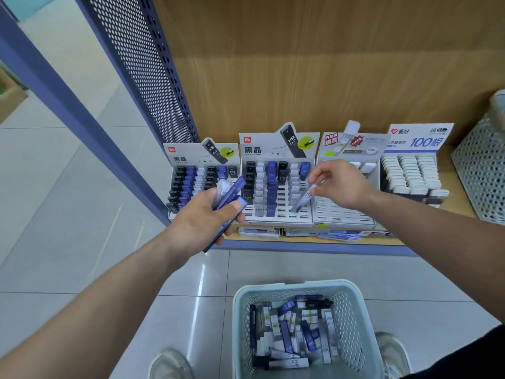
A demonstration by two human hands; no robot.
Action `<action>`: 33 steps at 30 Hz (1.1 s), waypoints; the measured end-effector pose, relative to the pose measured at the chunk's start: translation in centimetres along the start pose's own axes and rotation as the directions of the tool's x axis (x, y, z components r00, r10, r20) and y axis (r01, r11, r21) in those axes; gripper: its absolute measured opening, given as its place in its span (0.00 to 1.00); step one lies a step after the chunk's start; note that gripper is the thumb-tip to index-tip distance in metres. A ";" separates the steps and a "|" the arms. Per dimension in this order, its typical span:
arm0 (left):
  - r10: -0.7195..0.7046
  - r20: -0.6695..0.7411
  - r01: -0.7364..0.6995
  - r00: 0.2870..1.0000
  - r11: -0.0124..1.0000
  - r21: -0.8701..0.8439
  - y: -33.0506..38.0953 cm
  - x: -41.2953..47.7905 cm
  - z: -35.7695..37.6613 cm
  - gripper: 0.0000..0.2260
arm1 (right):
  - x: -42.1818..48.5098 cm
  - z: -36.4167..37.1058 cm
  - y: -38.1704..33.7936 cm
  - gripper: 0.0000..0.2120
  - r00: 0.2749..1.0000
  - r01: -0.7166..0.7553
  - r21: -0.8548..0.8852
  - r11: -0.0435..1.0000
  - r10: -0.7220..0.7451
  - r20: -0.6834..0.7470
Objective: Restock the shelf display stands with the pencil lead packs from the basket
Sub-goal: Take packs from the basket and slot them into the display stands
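My left hand [203, 220] grips a small bundle of pencil lead packs [232, 191], blue and clear, in front of the leftmost display stand [202, 157]. My right hand [341, 184] pinches one pale lead pack [303, 199] tilted over the lower right slots of the second stand [278, 170]. That stand holds black, white and blue packs with several open slots. The third stand [344, 212] is mostly bare slots. Below on the floor, a pale green basket [352, 296] holds many mixed lead packs [292, 332].
A fourth stand [412, 176] full of white packs is at the right, beside a white perforated bin [481, 170]. Flat boxes [338, 235] lie along the shelf's front edge. A blue perforated side panel [142, 64] bounds the shelf on the left. My shoes flank the basket.
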State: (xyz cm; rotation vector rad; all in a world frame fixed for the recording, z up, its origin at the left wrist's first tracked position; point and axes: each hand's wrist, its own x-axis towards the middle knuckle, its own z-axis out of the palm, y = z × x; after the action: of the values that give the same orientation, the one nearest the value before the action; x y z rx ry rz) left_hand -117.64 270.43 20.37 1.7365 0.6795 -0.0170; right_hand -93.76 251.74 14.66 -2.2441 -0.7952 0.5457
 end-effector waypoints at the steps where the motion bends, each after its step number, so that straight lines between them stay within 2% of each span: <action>1: -0.001 0.001 0.001 1.000 1.000 0.002 -0.1 0.0 -0.1 0.05 | 0.1 0.4 0.1 0.13 1.000 0.012 -0.030 0.999 -0.012 0.005; 4: -0.007 -0.008 0.006 1.000 1.000 -0.004 -0.3 0.1 -0.5 0.06 | 0.3 1.2 0.3 0.14 0.999 0.033 -0.094 0.995 -0.031 0.016; 9: -0.005 -0.007 0.005 1.000 1.000 -0.030 -0.4 0.0 -0.7 0.06 | 0.0 1.7 0.3 0.10 0.994 0.090 -0.235 0.968 -0.071 0.087; 17: 0.005 -0.013 -0.006 1.000 0.999 -0.042 -0.4 -0.3 -1.1 0.06 | 0.2 2.8 -0.4 0.09 0.990 0.138 -0.253 0.957 -0.125 0.066; 22: 0.007 -0.020 -0.007 1.000 1.000 -0.027 -0.8 -0.5 -1.3 0.06 | 0.4 3.5 -0.6 0.04 0.980 0.195 -0.400 0.896 -0.160 0.120; 24: 0.002 -0.021 -0.003 1.000 1.000 -0.026 -1.0 -0.4 -1.3 0.06 | 0.4 3.2 -1.6 0.04 0.980 0.198 -0.435 0.879 -0.176 0.091; 26: 0.005 -0.013 -0.006 1.000 1.000 -0.026 -1.0 -0.3 -1.3 0.06 | 0.1 2.7 -3.3 0.03 0.975 0.214 -0.341 0.915 -0.219 0.024; 28: 0.017 0.003 -0.017 1.000 0.999 -0.034 -1.0 -0.3 -1.2 0.05 | -0.8 2.4 -5.8 0.03 0.966 0.255 -0.110 0.961 -0.258 -0.009; 31: 0.022 0.032 -0.021 0.999 0.999 -0.040 -1.1 -0.3 -0.9 0.05 | -2.5 2.6 -9.6 0.06 0.953 0.279 0.184 0.943 -0.295 0.066; 33: 0.025 0.059 -0.023 0.998 0.999 -0.029 -1.1 -0.4 -0.6 0.05 | -3.4 3.1 -11.4 0.06 0.941 0.267 0.263 0.927 -0.309 0.135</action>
State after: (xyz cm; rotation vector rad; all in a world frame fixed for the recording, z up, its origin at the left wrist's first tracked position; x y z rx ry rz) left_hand -118.64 270.93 19.71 1.7105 0.6122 -0.0420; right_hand -102.35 257.44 21.31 -1.8325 -1.0680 0.6629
